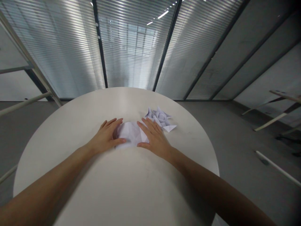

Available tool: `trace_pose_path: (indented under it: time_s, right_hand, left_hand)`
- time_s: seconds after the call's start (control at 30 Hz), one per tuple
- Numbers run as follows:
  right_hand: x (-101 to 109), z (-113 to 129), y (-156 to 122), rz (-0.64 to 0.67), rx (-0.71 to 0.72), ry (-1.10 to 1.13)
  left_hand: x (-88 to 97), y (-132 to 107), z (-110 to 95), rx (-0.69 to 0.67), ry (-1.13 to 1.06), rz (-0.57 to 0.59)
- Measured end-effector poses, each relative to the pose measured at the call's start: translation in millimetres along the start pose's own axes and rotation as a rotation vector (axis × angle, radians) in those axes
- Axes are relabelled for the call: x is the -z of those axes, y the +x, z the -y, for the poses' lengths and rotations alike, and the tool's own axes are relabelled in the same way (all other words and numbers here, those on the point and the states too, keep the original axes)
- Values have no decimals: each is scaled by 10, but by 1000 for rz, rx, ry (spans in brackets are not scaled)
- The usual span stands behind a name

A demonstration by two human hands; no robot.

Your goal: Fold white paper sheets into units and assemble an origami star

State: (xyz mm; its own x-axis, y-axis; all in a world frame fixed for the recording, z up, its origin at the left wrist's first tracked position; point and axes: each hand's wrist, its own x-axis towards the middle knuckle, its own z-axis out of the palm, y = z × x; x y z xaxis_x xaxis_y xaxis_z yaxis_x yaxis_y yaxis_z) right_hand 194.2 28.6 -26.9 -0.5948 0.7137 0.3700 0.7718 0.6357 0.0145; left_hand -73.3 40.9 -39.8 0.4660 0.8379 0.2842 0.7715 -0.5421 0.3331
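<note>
A creased piece of white paper (pixel 131 133) lies on the round white table (pixel 122 182) between my two hands. My left hand (pixel 108 135) holds its left end, the thumb resting on the near part and the fingers curving over the far corner. At the right end, my right hand (pixel 154 136) holds the paper with its thumb by the near edge and its fingers spread over the top. Palms and fingers hide both ends of the sheet. Just beyond my right fingertips sits a cluster of folded white paper pieces (pixel 161 116) with pointed corners.
Glass panels with blinds (pixel 131 47) stand behind the table. A pale metal frame (pixel 28 102) is at the left. On the right, another table (pixel 285 95) with light legs stands on the grey floor (pixel 235 135).
</note>
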Motion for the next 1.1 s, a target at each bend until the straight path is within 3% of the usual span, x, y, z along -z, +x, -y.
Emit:
trace_pose_path:
  time_s: [0.23,0.4,0.6,0.7,0.87,1.0,1.1]
  right_hand:
    - [4,21,2,-18,-19,-29]
    - [24,64,15,-103,-32,-90]
    - [88,151,-7,-257,46,-143]
    - [136,198,-15,-314,134,-138]
    - [178,199,-9,-142,237,-7]
    - [163,151,-29,-53,170,134]
    - [141,134,-54,20,202,161]
  left_hand:
    - [73,15,-100,-106,-105,-114]
    - [171,-17,-277,-184,-258,-219]
    - [185,-67,-487,-319,-121,-451]
    - [146,-93,-504,-440,-2,-503]
    - [105,-143,-483,-532,97,-387]
    - [155,-155,-457,-527,-95,-274]
    - [189,-125,-409,-425,-188,-145]
